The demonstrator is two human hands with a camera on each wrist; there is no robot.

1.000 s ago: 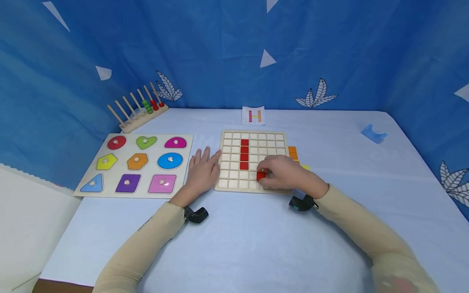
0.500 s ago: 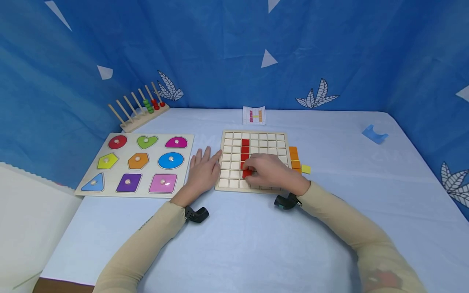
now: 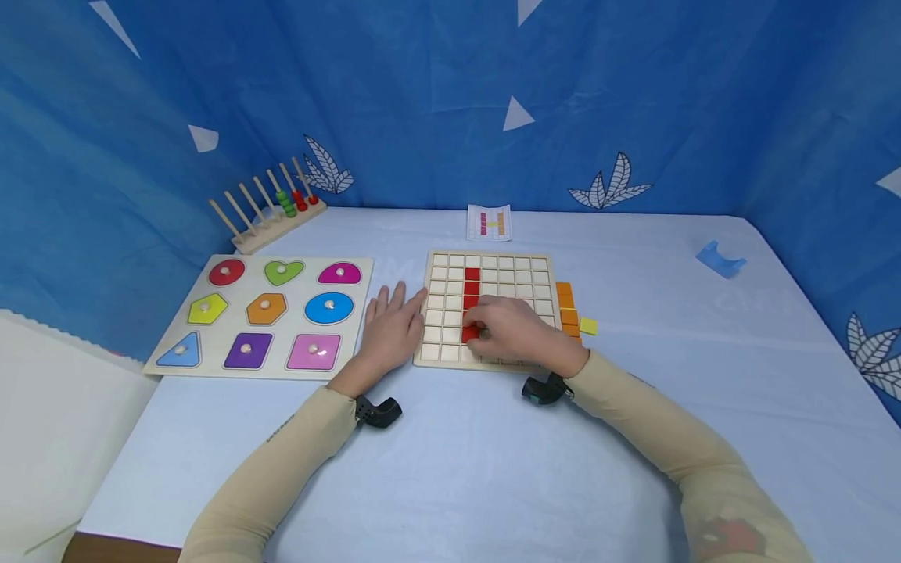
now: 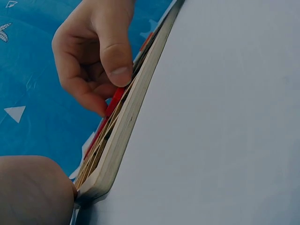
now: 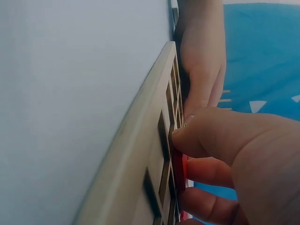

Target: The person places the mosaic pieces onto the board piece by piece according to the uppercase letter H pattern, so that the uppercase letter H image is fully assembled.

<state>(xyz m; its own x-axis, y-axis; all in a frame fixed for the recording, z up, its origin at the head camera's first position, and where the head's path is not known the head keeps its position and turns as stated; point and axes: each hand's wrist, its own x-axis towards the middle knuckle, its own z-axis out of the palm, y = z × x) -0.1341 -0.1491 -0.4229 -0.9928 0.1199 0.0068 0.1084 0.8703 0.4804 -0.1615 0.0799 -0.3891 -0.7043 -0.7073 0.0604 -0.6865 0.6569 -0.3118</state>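
Note:
My right hand (image 3: 517,330) pinches a red square tile (image 3: 469,334) at the near end of a column of red tiles (image 3: 472,288) on a wooden grid board (image 3: 442,353). In the right wrist view, thumb and fingertips press around the red tile (image 5: 179,169), low against the grid. The left wrist view shows that tile (image 4: 114,102) tilted between thumb and finger, its lower edge at the cells. Spread out flat, my left hand (image 3: 390,332) rests on the table with its fingertips at the board's left edge. The right hand hides part of the board's lower middle.
Orange tiles (image 3: 565,295) and a yellow tile (image 3: 587,325) lie along the board's right side. Behind it is a patterned card (image 3: 489,223). A knobbed shape puzzle (image 3: 239,293) and a bead peg rack (image 3: 278,229) stand left; a blue curved piece (image 3: 719,259) lies far right.
My right hand has moved left across the board with the red tile, to the near end of the red column. It barely shifts in the last half second. The left hand stays put.

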